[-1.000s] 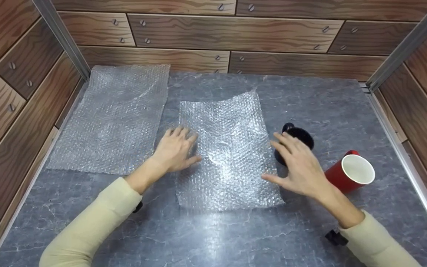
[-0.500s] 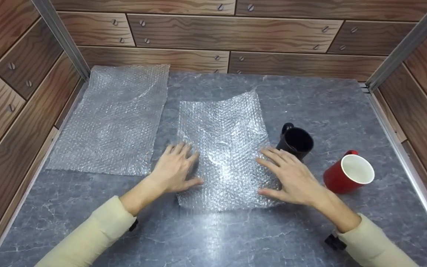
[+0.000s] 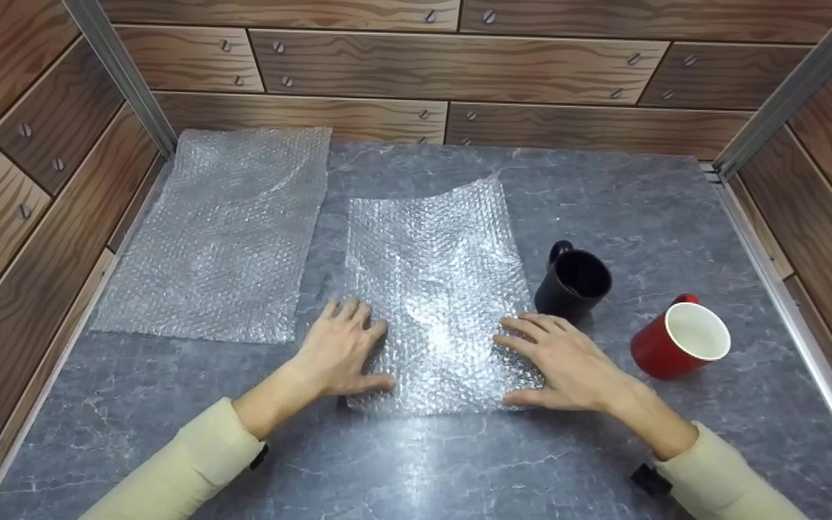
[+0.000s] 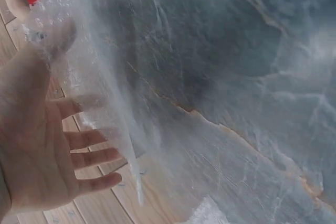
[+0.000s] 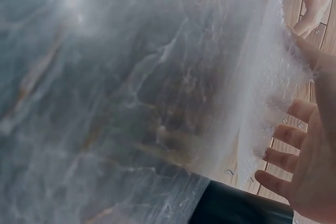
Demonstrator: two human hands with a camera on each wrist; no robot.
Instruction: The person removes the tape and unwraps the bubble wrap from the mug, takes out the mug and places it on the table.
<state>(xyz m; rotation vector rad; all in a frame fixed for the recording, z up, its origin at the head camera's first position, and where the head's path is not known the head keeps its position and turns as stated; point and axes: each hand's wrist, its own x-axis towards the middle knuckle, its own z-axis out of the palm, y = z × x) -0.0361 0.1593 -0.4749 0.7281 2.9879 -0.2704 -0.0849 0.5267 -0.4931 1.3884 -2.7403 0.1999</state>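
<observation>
In the head view a sheet of bubble wrap (image 3: 434, 267) lies flat on the grey marbled table. My left hand (image 3: 341, 352) is at its left edge near the front corner, fingers spread and loosely bent. At the opposite edge is my right hand (image 3: 566, 363), fingers also extended and spread. Both wrist views show relaxed fingers alongside the clear bubble wrap (image 4: 79, 72), gripping nothing; how firmly they touch it cannot be told. Just beyond the right hand stands a black mug (image 3: 568, 292). A red mug (image 3: 669, 347) with a white inside is farther right.
A second sheet of bubble wrap (image 3: 221, 231) lies at the back left of the table (image 3: 618, 195). Wood-patterned walls (image 3: 459, 65) enclose the back and sides, with metal rails (image 3: 799, 318) along the edges.
Both hands have slid toward me along the sheet's edges to its front part. The right hand no longer covers the black mug. The sheet itself has hardly moved.
</observation>
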